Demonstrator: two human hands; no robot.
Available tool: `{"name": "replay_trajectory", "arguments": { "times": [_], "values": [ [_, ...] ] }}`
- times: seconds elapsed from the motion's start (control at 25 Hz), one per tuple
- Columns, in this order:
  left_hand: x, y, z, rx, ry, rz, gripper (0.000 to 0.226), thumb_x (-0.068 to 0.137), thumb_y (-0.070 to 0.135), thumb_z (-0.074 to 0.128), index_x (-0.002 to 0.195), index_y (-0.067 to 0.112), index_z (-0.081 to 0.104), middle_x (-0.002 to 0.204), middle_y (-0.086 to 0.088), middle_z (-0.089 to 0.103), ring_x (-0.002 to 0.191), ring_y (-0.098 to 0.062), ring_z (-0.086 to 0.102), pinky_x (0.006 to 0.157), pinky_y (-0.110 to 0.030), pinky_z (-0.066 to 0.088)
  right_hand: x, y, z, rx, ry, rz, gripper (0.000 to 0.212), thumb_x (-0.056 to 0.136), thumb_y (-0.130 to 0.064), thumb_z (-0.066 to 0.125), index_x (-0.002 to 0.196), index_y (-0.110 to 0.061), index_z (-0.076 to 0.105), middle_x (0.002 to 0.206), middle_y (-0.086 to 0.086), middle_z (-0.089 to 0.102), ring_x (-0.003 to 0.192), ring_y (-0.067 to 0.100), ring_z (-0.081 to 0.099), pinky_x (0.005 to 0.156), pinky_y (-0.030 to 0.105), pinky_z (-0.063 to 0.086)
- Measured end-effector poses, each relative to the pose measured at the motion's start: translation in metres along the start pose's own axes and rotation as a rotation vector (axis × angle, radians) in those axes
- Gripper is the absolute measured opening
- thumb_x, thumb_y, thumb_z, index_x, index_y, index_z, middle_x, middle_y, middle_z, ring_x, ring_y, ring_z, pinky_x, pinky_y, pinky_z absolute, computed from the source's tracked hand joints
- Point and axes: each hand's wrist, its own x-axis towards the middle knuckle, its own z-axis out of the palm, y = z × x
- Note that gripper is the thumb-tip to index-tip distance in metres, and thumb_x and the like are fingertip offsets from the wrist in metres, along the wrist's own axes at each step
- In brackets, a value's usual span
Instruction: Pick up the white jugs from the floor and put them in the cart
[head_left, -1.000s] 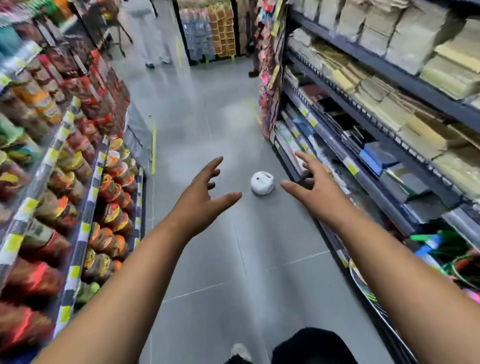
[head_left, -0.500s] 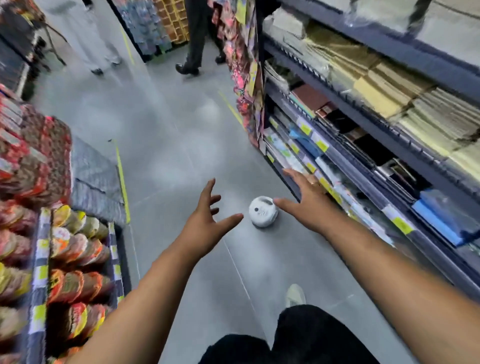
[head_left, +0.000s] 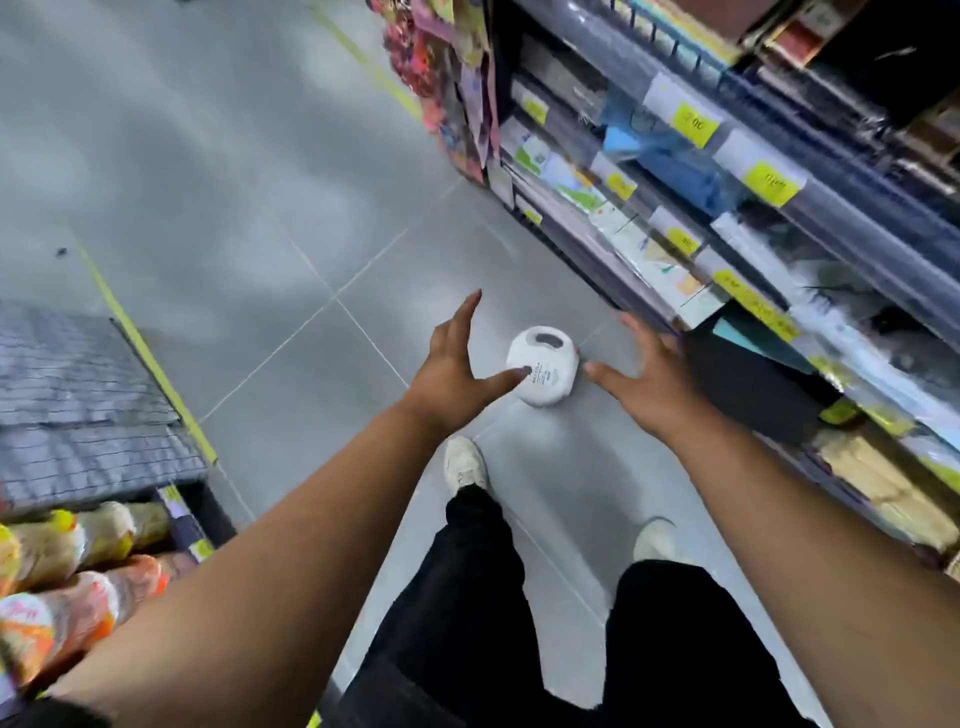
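Head view, looking steeply down a shop aisle: a white jug (head_left: 543, 366) stands on the grey tiled floor (head_left: 291, 218), close to the foot of the dark shelving (head_left: 779, 208) on the right. It is seen from above, with its handle opening on the far side and a strip of dark print across its top. Both bare arms reach down towards it. The left hand (head_left: 457, 364) is on the jug's left, fingers straight and spread, the thumb stretched out so that its tip overlaps the jug's near edge – whether it touches cannot be told. The right hand (head_left: 644, 374) is on the jug's right, also spread and somewhat blurred, its thumb pointing at the jug and just beside it. Neither hand grips anything. Nearer the camera are pale shoes (head_left: 465, 462) and black trousers (head_left: 467, 597). Yellow price tags (head_left: 693, 123) line the shelf edges – orange packets (head_left: 67, 597) fill the low shelf at the left
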Motion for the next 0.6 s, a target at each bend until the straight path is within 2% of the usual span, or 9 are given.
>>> {"name": "replay_trajectory", "arguments": {
  "times": [0.12,0.28,0.44,0.52,0.6],
  "values": [
    [0.082,-0.082,0.021,0.046,-0.120,-0.063,0.102,0.079,0.039,0.081,0.154,0.043,0.012,0.155,-0.006,0.028,0.141,-0.020,0.036,0.117,-0.043,0.034,0.077,0.051,0.056,0.028,0.013,0.110,0.075,0.085,-0.038,0.071,0.148,-0.034,0.032,0.150,0.011,0.028,0.137,0.022,0.035,0.095,0.019,0.024],
    [0.171,-0.190,0.069,0.021,-0.170,-0.165,0.104,0.075,0.040,0.084,0.153,0.046,0.015,0.151,-0.004,0.035,0.134,-0.023,0.044,0.112,-0.046,0.040,0.170,0.130,0.131,0.053,-0.028,0.175,0.079,0.084,-0.037,0.072,0.149,-0.037,0.027,0.148,0.011,0.026,0.135,0.022,0.037,0.096,0.021,0.028],
    [0.264,-0.282,0.134,-0.059,-0.186,-0.236,0.102,0.077,0.044,0.080,0.152,0.050,0.011,0.152,-0.006,0.037,0.124,-0.021,0.050,0.105,-0.038,0.046,0.265,0.214,0.202,0.100,-0.020,0.193,0.084,0.083,-0.035,0.074,0.150,-0.039,0.023,0.146,0.008,0.026,0.128,0.019,0.038,0.100,0.025,0.034],
    [0.305,-0.322,0.166,-0.045,-0.229,-0.219,0.104,0.075,0.047,0.081,0.151,0.051,0.010,0.152,-0.008,0.037,0.129,-0.023,0.049,0.104,-0.037,0.045,0.301,0.253,0.237,0.154,0.029,0.212,0.085,0.082,-0.039,0.074,0.150,-0.042,0.022,0.145,0.008,0.030,0.126,0.016,0.040,0.103,0.024,0.032],
    [0.341,-0.355,0.189,0.004,-0.296,-0.187,0.106,0.073,0.047,0.083,0.151,0.050,0.012,0.151,-0.007,0.038,0.135,-0.024,0.045,0.107,-0.038,0.043,0.329,0.281,0.261,0.282,0.100,0.214,0.089,0.074,-0.049,0.075,0.148,-0.043,0.026,0.142,0.001,0.040,0.127,0.013,0.045,0.109,0.031,0.037]
  ]
}}
